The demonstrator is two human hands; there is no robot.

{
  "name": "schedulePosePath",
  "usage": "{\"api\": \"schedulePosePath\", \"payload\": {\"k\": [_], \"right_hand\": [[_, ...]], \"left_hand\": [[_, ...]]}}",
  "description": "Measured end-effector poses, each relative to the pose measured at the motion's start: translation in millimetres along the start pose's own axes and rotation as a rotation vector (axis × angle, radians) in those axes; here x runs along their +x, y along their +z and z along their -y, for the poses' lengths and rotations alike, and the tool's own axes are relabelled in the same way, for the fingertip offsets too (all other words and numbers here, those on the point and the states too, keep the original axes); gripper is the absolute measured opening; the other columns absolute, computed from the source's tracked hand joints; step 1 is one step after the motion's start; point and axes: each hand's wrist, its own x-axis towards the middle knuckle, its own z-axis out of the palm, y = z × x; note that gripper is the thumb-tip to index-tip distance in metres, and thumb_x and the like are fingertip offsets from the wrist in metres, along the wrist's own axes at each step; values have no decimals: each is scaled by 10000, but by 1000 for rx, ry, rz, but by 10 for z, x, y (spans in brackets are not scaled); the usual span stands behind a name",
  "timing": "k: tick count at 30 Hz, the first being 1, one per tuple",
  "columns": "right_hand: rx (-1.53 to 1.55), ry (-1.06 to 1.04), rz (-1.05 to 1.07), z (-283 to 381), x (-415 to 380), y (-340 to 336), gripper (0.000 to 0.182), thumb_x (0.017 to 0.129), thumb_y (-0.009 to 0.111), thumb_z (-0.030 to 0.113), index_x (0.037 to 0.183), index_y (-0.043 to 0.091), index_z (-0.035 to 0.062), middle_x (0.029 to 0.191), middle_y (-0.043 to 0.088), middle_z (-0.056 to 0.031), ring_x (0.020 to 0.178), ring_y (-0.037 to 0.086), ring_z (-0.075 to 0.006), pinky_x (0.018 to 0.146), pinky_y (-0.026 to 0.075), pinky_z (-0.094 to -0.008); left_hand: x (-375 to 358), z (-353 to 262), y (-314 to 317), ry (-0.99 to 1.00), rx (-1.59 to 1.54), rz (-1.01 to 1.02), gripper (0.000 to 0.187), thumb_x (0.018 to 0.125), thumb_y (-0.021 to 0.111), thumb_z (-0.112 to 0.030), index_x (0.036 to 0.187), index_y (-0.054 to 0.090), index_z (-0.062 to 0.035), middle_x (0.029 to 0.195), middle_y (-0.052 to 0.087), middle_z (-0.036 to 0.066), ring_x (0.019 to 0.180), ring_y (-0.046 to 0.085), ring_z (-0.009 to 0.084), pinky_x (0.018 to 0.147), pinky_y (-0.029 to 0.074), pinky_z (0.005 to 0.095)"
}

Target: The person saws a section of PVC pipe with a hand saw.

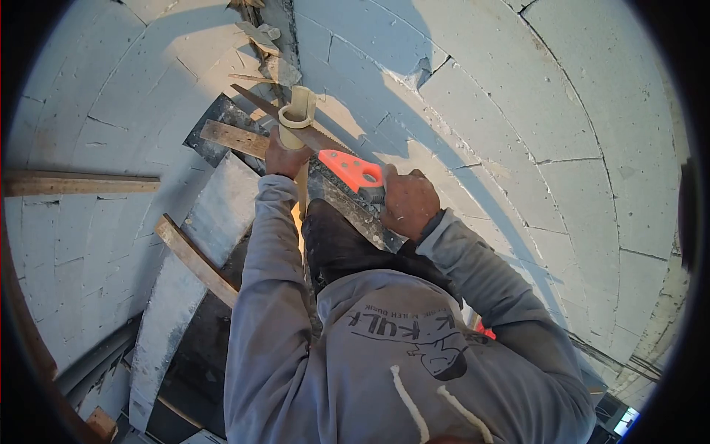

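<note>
My left hand (287,157) is wrapped round the lower part of a cream plastic pipe (302,101). The pipe stands roughly upright, its open, ring-like end facing up. In my right hand (409,200) is the handle of a handsaw (347,169), bright orange with a dark grip. Its toothed blade crosses the pipe at a slant just above my left fingers, and the tip sticks out on the far side. Part of the blade is hidden behind the pipe's rim.
Pale block walls (518,126) rise on both sides and meet in a corner ahead. Below lie a wooden board (233,138), a dusty plank (222,194) and a narrow batten (196,260). Rubble (277,70) sits in the corner. Another batten (81,183) juts out at left.
</note>
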Motion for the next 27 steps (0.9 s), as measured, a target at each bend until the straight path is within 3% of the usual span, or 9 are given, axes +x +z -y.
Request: {"api": "schedulePosePath", "payload": {"k": [5, 8, 10, 11, 15, 19, 24, 26, 27], "right_hand": [[125, 98, -40, -60, -938, -142, 388, 656, 657, 89, 991, 498, -27, 627, 597, -173, 631, 615, -366, 772, 465, -424], [75, 99, 5, -55, -621, -144, 438, 651, 675, 109, 1020, 495, -41, 634, 604, -170, 635, 619, -364, 768, 469, -416], [46, -53, -37, 53, 76, 24, 392, 683, 668, 157, 966, 486, -43, 646, 622, -179, 651, 637, -371, 781, 487, -419], [71, -8, -29, 153, 290, 137, 362, 694, 656, 162, 937, 480, -41, 649, 622, -190, 663, 645, -373, 794, 488, -419], [88, 81, 15, 293, -83, -51, 323, 687, 610, 93, 949, 483, -47, 647, 619, -191, 647, 639, -364, 785, 479, -418], [98, 117, 3, 143, -881, -263, 372, 670, 593, 57, 1007, 488, -62, 649, 615, -179, 632, 625, -345, 767, 463, -429], [56, 175, 95, 294, -449, -304, 378, 659, 603, 63, 1001, 492, -52, 658, 621, -174, 652, 627, -337, 754, 454, -405], [86, 93, 35, 351, -263, -321, 345, 669, 603, 69, 975, 494, -46, 658, 622, -174, 652, 626, -341, 759, 454, -403], [96, 138, 80, 334, -286, -261, 323, 666, 602, 64, 952, 494, -41, 666, 620, -175, 672, 625, -349, 769, 454, -407]], "left_hand": [[15, 14, -41, 14, 161, 16, 670, 583, 849, -331, 1068, 487, -43, 986, 670, 158, 936, 669, 318, 800, 527, 413], [8, -34, -65, 25, 142, 32, 667, 588, 848, -330, 1068, 488, -39, 989, 669, 169, 942, 666, 326, 805, 524, 413], [-107, -27, 44, 21, 140, 43, 661, 593, 846, -328, 1067, 487, -39, 989, 669, 174, 943, 664, 330, 805, 522, 413], [-96, -37, 71, -13, 59, -18, 656, 596, 845, -325, 1067, 488, -39, 991, 667, 174, 940, 664, 329, 801, 523, 413], [-165, -9, 202, -17, 38, -120, 641, 602, 840, -314, 1067, 493, -40, 992, 660, 173, 929, 665, 324, 793, 526, 405], [-208, -140, 125, 11, 115, -46, 612, 610, 829, -288, 1039, 472, -37, 966, 651, 175, 895, 663, 329, 778, 522, 393], [-21, -35, 10, -16, 72, -167, 571, 635, 819, -285, 1024, 483, -35, 974, 654, 161, 887, 664, 323, 774, 521, 387], [141, -126, -95, -72, 202, -237, 538, 660, 807, -290, 1011, 490, -33, 958, 658, 163, 880, 665, 329, 775, 520, 391], [187, 20, -75, 35, 202, -231, 525, 646, 799, -271, 995, 487, -33, 934, 662, 168, 871, 668, 332, 774, 520, 399]]}}
